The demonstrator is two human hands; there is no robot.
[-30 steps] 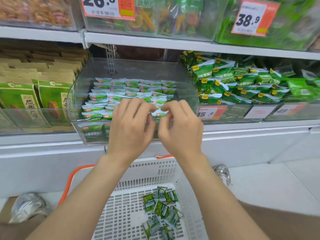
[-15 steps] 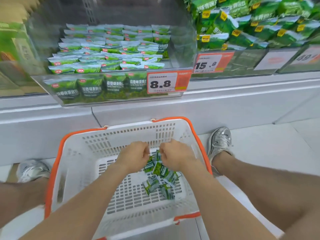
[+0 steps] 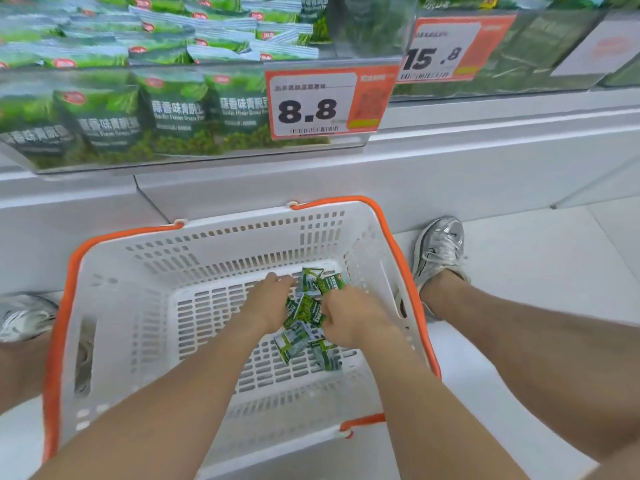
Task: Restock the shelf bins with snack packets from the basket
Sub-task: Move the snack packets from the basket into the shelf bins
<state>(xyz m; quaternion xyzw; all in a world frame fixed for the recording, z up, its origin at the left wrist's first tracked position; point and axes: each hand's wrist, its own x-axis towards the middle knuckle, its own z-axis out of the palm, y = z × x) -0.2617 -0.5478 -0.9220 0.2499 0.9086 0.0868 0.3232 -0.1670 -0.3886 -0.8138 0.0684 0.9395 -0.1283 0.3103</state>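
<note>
The small green foil snack packets [image 3: 306,318] lie in a loose cluster on the floor of the white perforated plastic basket with the orange rim [image 3: 138,306], right of centre. The rest of the basket floor shows bare grid. A few packets lie near the cluster's near edge, apart from the hands.

Both hands are down in the cluster. The left hand [image 3: 268,303] flanks it on the left, fingers reaching toward the far packets. The right hand [image 3: 349,320] flanks it on the right, knuckles up, fingers bent down into the packets. The fingertips are hidden by the packets, so whether either hand has hold of one cannot be told.

Beyond the basket, the clear plastic shelf bin [image 3: 194,155] with the orange "8.8" price tag [image 3: 322,102] holds matching green packets: an upright front row and stacked layers behind it. A second orange tag marked "15.8" [image 3: 446,50] fronts the bin to the right. A silver shoe [image 3: 438,251] stands just right of the basket.

Assessment: restocking appears late-stage. The bin is well filled; one small batch is left to gather, lift and place.
</note>
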